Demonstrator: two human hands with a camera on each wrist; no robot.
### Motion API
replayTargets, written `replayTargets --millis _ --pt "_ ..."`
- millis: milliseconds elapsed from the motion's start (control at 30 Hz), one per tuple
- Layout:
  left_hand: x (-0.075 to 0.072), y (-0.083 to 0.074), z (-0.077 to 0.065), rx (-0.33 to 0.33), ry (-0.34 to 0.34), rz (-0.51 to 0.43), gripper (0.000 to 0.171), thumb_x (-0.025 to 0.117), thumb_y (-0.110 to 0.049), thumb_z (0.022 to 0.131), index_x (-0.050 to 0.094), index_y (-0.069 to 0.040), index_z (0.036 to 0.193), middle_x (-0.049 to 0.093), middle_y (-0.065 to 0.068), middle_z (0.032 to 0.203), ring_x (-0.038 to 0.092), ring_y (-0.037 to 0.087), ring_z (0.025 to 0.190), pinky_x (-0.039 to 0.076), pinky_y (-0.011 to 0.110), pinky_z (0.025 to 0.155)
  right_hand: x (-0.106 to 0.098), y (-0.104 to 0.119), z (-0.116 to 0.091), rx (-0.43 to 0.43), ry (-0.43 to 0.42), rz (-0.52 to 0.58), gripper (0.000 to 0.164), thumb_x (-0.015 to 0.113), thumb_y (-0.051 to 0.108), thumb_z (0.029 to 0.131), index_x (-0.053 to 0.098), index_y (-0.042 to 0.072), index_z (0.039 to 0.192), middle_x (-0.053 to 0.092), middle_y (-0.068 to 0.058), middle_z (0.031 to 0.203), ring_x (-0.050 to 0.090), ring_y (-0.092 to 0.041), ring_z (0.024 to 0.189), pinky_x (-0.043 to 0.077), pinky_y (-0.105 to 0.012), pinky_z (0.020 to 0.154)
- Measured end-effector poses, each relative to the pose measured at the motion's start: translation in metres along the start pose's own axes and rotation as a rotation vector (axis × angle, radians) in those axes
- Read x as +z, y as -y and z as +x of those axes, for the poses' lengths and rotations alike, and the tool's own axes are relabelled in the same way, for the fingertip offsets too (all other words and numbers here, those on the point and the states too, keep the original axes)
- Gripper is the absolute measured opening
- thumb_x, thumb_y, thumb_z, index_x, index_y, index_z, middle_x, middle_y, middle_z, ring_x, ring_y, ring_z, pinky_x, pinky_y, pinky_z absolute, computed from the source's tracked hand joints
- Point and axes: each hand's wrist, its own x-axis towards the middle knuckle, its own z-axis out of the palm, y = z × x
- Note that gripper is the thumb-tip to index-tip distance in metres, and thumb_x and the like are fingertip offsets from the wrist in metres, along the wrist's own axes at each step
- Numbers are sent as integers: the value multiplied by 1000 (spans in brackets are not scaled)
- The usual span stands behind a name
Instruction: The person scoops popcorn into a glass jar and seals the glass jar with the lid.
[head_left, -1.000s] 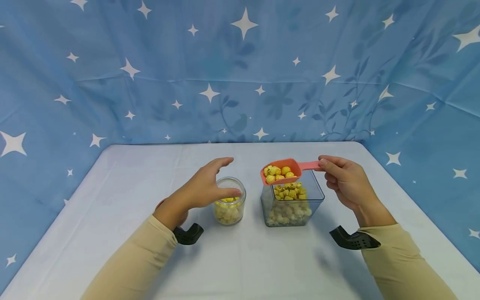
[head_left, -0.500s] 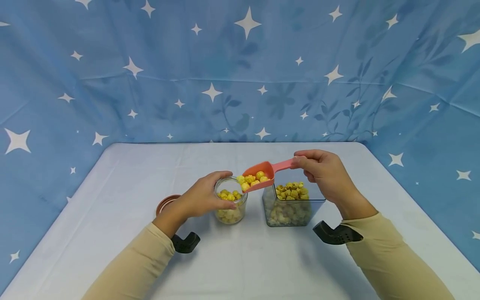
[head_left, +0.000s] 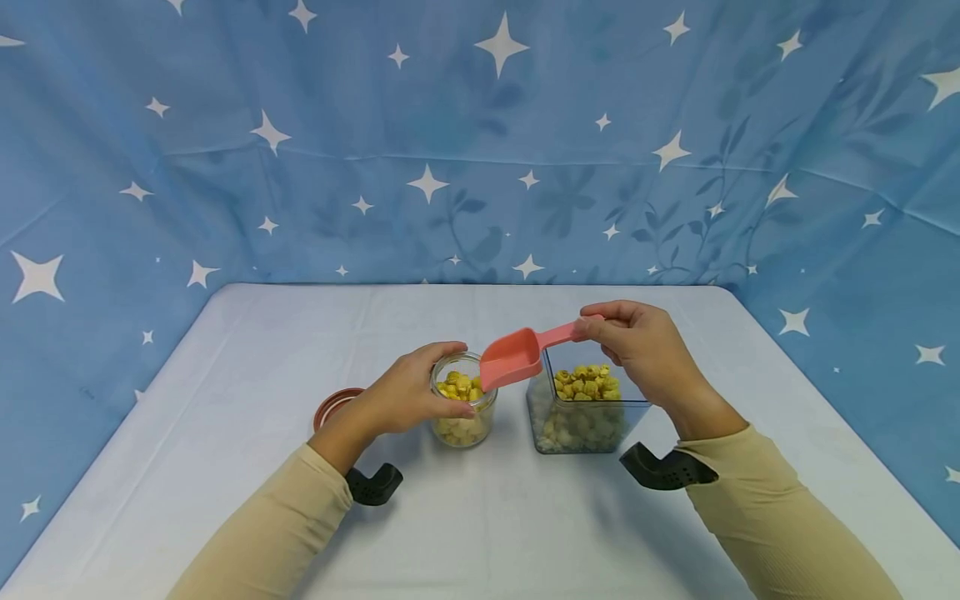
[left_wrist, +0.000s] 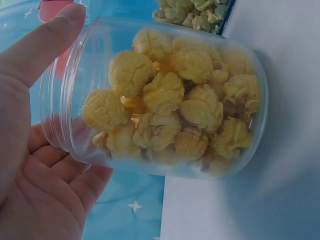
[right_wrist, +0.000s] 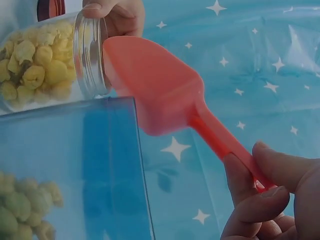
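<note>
A clear glass jar (head_left: 476,429) stands upright on the table, partly filled with yellow popcorn (left_wrist: 165,95). My left hand (head_left: 408,387) holds it around the rim, thumb on the near side and fingers beyond. Over the jar's right edge tilts a coral-pink scoop (head_left: 512,360), its bowl now bare and its lip at the jar mouth. My right hand (head_left: 641,346) pinches the scoop's handle between thumb and fingers. Below the right hand is a transparent square tub (head_left: 536,429) with more popcorn (head_left: 587,383) inside.
A round lid with a reddish-brown rim (head_left: 324,410) lies on the white tablecloth (head_left: 480,533), partly behind the left wrist. The blue star-patterned curtain (head_left: 420,125) rises at the table's back edge. The tub's tall wall (right_wrist: 75,145) stands close under the scoop.
The right hand has brought the scoop left from above the tub and tipped it, and its popcorn has gone into the jar. The left hand has settled around the jar rim.
</note>
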Motion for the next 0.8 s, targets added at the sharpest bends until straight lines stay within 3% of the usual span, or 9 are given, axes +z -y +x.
replayTargets --millis 200,500,567,700,800 --pt "0 -1 0 0 -2 -10 89 88 -37 78 45 -8 150 47 6 149 45 26 133 40 49 107 -10 -6 -2 5 -28 -9 46 64 29 100 60 -5 131 68 2 86 42 -15 68 33 -29 54" --pt "0 -1 0 0 -2 -8 89 88 -37 78 44 -7 150 47 6 150 42 26 137 36 49 111 -27 -26 -5 -43 -91 136 46 63 21 101 53 -14 130 69 7 84 41 -12 65 34 -25 55" --pt "0 -1 0 -1 0 -9 89 88 -38 78 44 -7 150 46 6 150 41 26 138 35 49 111 -31 -32 -6 -40 -106 188 38 64 20 100 60 -7 126 69 6 84 41 -12 65 35 -23 55" --pt "0 0 0 3 2 -8 89 87 -38 78 44 -8 150 46 5 151 40 26 139 35 49 112 -40 -43 -10 -41 -139 288 10 66 20 99 72 16 107 68 4 85 42 -13 65 37 -22 55" --pt "0 1 0 8 2 -6 89 87 -38 78 44 -9 150 46 5 151 40 26 139 34 49 112 -48 -52 -14 -35 -157 348 10 66 19 99 74 25 100 68 5 85 44 -12 66 40 -21 57"
